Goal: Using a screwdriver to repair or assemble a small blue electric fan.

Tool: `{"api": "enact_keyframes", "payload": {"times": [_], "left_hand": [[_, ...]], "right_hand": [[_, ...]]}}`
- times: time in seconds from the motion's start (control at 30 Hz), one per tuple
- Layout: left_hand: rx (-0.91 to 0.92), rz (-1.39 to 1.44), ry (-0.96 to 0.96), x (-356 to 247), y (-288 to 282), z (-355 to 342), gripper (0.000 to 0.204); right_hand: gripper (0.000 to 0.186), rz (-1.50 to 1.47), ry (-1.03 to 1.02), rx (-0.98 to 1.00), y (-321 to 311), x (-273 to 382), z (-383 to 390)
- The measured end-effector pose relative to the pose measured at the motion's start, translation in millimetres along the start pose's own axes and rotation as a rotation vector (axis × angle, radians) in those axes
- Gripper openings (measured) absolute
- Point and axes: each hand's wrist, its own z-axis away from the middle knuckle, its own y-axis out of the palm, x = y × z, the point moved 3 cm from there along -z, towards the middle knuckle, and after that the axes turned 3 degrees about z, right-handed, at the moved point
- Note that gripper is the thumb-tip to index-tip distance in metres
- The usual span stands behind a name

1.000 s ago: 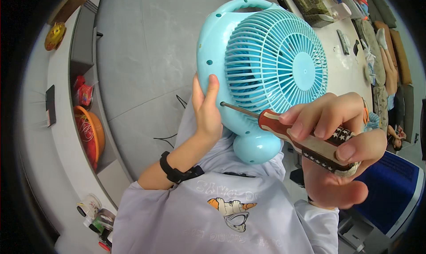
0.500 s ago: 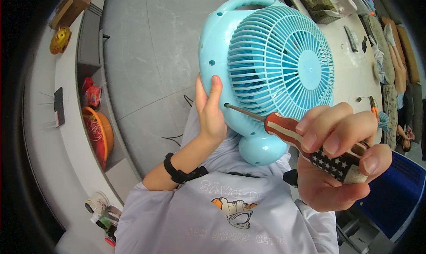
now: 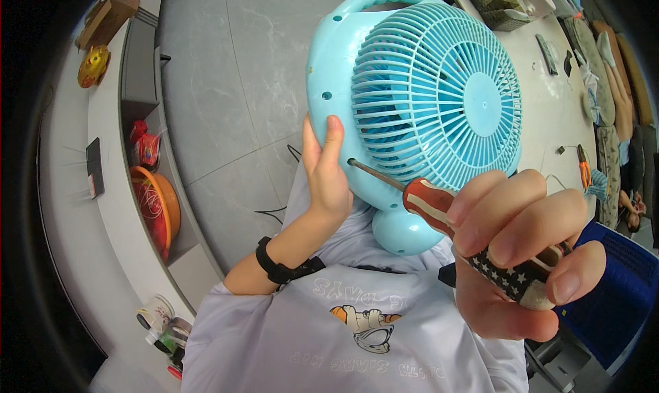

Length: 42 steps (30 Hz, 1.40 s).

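Slip risk noted first. The screwdriver (image 3: 422, 199) is run slantwise into a hole (image 3: 351, 162) in the blue fan (image 3: 439, 105); the seat of its tip is hidden. If the shaft is pushed out of line, the tip could be kicked out and the left thumb, just beside the hole, could be jabbed. The fan could be swung or tipped under twisting, since only 1 hand is seen bracing it, above the lap. If the tip is badly seated, a screw head could be chewed.

Pose: the fan rim is clasped by the left hand (image 3: 326, 173), thumb laid along the near face, fingers tucked at the outer edge; the fan is held to the right of that hand. The handle is gripped by the right hand (image 3: 525, 245), 4 fingers curled over, thumb below, near the butt. Forearm mostly hidden.
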Motion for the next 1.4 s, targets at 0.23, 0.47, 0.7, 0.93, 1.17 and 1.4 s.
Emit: {"api": "enact_keyframes", "payload": {"times": [0.23,0.47,0.7,0.93,1.17,1.4], "left_hand": [[0.008,0.024,-0.020,0.4,-2.9,-0.1,0.043],[0.025,0.080,-0.011,1.8,1.1,-1.4,0.041],[-0.008,0.050,-0.021,3.2,-3.2,-2.5,0.041],[-0.010,-0.002,-0.079,4.7,-7.3,-1.3,0.042],[0.031,-0.010,-0.003,5.9,-7.8,-3.3,0.042],[0.015,0.017,-0.029,3.9,-5.6,-3.1,0.043]], "right_hand": [[0.055,0.008,0.019,0.150,-11.0,-8.4,-17.1],[0.049,-0.030,-0.110,0.093,-12.7,-14.0,-13.9],[0.046,-0.184,-0.104,0.116,-4.6,-16.9,-12.6],[0.030,0.242,-0.009,0.201,2.6,-1.7,-21.1],[0.020,0.009,-0.019,0.087,-2.1,-0.8,-6.5],[0.021,0.196,-0.008,0.272,-7.5,5.0,-23.6]]}}
